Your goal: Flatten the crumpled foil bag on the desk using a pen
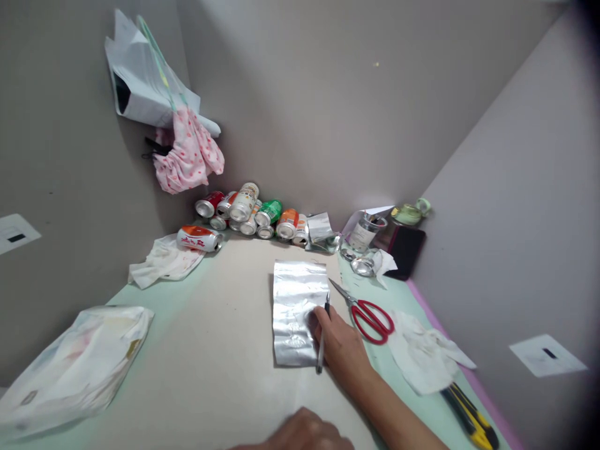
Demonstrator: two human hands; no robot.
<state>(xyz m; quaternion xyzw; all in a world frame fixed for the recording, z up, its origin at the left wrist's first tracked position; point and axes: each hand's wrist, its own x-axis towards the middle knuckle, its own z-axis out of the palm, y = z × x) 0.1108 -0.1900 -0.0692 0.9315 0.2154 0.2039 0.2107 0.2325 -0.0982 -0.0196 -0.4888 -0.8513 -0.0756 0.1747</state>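
Note:
A flattened sheet of aluminium can metal (297, 287), silver and slightly rippled, lies on the pale board (210, 331). My right hand (337, 340) is at the sheet's right edge with a pen (321, 347) held in its fingers. The pen's tip points away from me, and its other end points back toward me. Fingertips of the same hand reach onto the metal. At the bottom edge my left hand (304, 431) rests curled, its knuckles showing and part of it out of view. Red-handled scissors (370, 320) lie half open just right of the sheet.
Stacked drink cans (244, 203) line the back wall. An orange and white can (199, 239) lies at left on crumpled tissue (159, 265). A white plastic packet (79, 362) is nearer left. Right are tissue (422, 353), a yellow-black utility knife (471, 415), a phone (407, 250) and a pen cup (363, 232).

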